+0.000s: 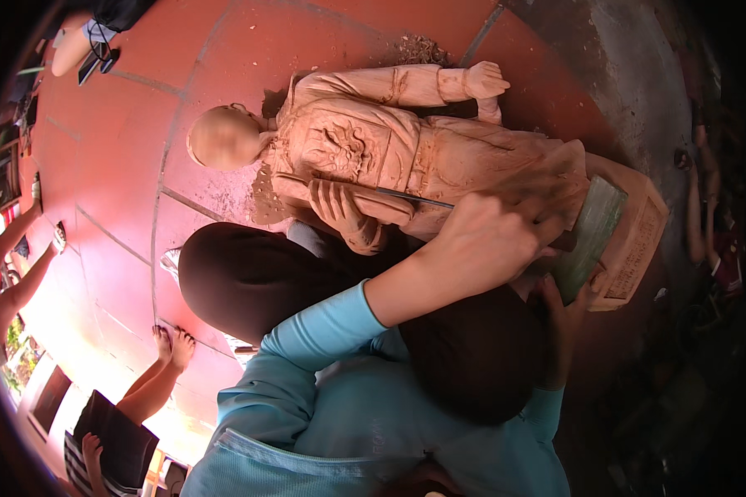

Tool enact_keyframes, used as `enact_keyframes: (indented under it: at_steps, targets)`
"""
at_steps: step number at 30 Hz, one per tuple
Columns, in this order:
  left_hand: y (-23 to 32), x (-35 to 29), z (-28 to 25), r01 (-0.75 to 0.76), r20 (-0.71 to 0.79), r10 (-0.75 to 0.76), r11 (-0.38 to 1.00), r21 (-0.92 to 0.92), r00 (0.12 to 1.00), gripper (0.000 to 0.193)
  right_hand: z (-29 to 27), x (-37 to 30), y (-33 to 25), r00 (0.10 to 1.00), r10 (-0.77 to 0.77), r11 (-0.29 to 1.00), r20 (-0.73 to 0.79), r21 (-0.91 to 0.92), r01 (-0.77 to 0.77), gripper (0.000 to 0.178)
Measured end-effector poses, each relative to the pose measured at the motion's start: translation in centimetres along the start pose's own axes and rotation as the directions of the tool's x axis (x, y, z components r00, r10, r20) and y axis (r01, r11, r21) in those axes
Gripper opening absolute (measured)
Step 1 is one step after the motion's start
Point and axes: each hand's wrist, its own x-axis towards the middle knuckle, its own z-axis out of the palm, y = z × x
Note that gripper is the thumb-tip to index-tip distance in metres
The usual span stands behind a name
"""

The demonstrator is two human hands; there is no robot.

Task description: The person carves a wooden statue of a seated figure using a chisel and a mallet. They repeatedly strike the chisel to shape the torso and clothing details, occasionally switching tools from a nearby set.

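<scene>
Across my lap and the floor lies a carved wooden statue (472, 157) of a robed figure, head to the left and its square base (638, 240) to the right. My left hand (493, 236) is closed round a slim dark metal tool (414, 198), whose thin shaft points left over the statue's robe. What kind of tool it is, I cannot tell, as its other end is hidden by my fingers. A flat green block (591, 236), like a sharpening stone, stands tilted against the base. My right hand (568, 311), partly in shadow, grips its lower end.
Wood chips (423, 51) lie on the red tiled floor (116, 190) beyond the statue. Bare feet and legs of other people (172, 348) show at the left. A dark phone-like object (89, 68) is at the upper left. Grey concrete (646, 91) runs along the right.
</scene>
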Motion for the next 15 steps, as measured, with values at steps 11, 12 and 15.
enact_keyframes:
  at_steps: [11,12,15]
  targets:
    - [-3.1,1.6,1.1,0.143,-0.059,-0.155,0.975,-0.172,0.986,0.039,1.2,1.7,-0.8,0.985,0.058,0.977,-0.163,-0.193,-0.089,0.047]
    - [-3.1,1.6,0.9,0.157,-0.041,-0.166,0.974,-0.165,0.985,0.04,0.7,1.7,-0.7,0.975,0.123,0.968,-0.183,-0.195,-0.159,0.048]
    - [-3.3,1.5,0.1,0.197,-0.003,-0.201,0.964,-0.176,0.98,0.043,-0.9,1.7,0.1,0.956,0.245,0.956,-0.164,-0.122,-0.266,0.054]
